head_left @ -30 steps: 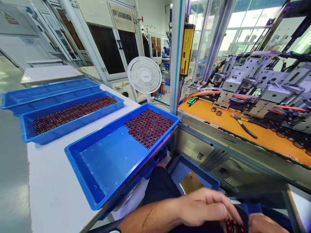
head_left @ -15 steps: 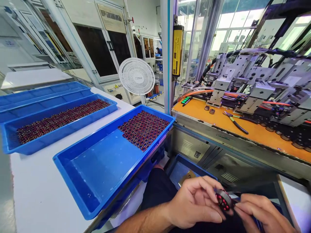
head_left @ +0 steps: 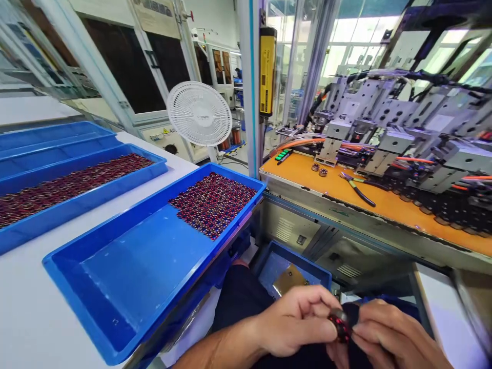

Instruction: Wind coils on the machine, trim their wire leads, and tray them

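Ring: the dark ring [head_left: 339,328] with red bits in it sits up off everything, at five o'clock of my view.
Left grip: my left hand [head_left: 294,325], at the ring's nine o'clock, holds it between thumb and fingers.
Right grip: my right hand [head_left: 394,330] is at the ring's three o'clock, fingertips drawn close beside it (whether they pinch anything, I cannot tell).
Front tray: a blue tray [head_left: 142,271] stands on the white table [head_left: 26,302] at eight o'clock; small red-and-black parts [head_left: 215,205] cover its one-o'clock end.
Back tray: another blue one [head_left: 115,192] at nine o'clock, spread with similar parts.
Low bin: a blue bin [head_left: 321,271] at five o'clock, beyond my left hand, with a brown sheet [head_left: 288,282] inside.
Pliers: the pliers [head_left: 362,194] lie on the orange table [head_left: 392,212] at three o'clock.
Fan: a white fan [head_left: 200,114] at eleven o'clock.
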{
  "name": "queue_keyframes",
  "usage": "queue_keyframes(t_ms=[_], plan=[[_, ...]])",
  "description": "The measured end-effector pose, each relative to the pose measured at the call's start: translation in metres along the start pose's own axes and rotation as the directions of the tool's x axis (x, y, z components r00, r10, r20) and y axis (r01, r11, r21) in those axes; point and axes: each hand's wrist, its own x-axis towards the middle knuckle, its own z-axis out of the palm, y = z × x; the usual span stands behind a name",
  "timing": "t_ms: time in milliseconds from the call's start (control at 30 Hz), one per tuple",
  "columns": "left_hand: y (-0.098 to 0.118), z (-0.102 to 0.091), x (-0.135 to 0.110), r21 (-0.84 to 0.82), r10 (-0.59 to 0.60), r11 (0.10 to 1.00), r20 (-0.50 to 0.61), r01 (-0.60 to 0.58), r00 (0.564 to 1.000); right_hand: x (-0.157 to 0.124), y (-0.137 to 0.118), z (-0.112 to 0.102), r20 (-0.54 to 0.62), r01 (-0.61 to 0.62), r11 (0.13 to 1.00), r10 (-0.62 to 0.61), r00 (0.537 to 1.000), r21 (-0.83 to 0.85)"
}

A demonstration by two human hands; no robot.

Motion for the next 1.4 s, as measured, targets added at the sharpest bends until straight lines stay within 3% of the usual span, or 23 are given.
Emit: queue_keyframes(t_ms=[167, 367, 433, 500, 600, 667, 900, 1167, 1300, 1400], plan=[[0.017, 0.015, 0.000, 0.061, 0.189, 0.981, -0.070, -0.185, 0.979, 0.000, -0.008, 0.001, -0.001, -0.185, 0.983, 0.185, 0.983, -0.006], [0.025, 0.018, 0.002, 0.018, 0.335, 0.942, -0.099, -0.335, 0.937, -0.005, -0.007, 0.007, 0.025, -0.330, 0.914, 0.334, 0.942, 0.234], [0.024, 0.017, 0.004, -0.022, 0.269, 0.962, -0.126, -0.274, 0.955, -0.005, -0.006, 0.006, 0.039, -0.304, 0.906, 0.306, 0.951, 0.294], [0.021, 0.016, 0.006, -0.043, 0.110, 0.992, -0.136, -0.117, 0.984, -0.006, -0.004, 0.005, 0.071, -0.265, 0.908, 0.257, 0.964, 0.324], [0.015, 0.013, 0.008, -0.049, -0.115, 0.992, -0.022, 0.113, 0.993, -0.009, -0.001, 0.003, 0.097, -0.240, 0.914, 0.220, 0.971, 0.326], [0.011, 0.011, 0.007, -0.004, -0.128, 0.992, 0.024, 0.128, 0.991, -0.011, 0.000, 0.002, 0.085, -0.238, 0.922, 0.223, 0.971, 0.305], [0.015, 0.014, 0.005, 0.198, 0.132, 0.975, -0.141, -0.103, 0.981, -0.015, -0.002, 0.006, 0.048, -0.388, 0.862, 0.394, 0.918, 0.326], [0.016, 0.019, 0.011, 0.340, 0.412, 0.876, -0.161, -0.342, 0.897, -0.016, -0.004, 0.015, 0.001, -0.465, 0.791, 0.506, 0.862, 0.397], [0.015, 0.014, 0.010, 0.462, 0.480, 0.812, -0.179, -0.357, 0.859, -0.016, -0.011, 0.017, 0.012, -0.558, 0.675, 0.632, 0.775, 0.483], [0.015, 0.009, 0.010, 0.513, 0.490, 0.784, -0.164, -0.350, 0.856, -0.014, -0.015, 0.016, 0.167, -0.677, 0.482, 0.733, 0.659, 0.557]])
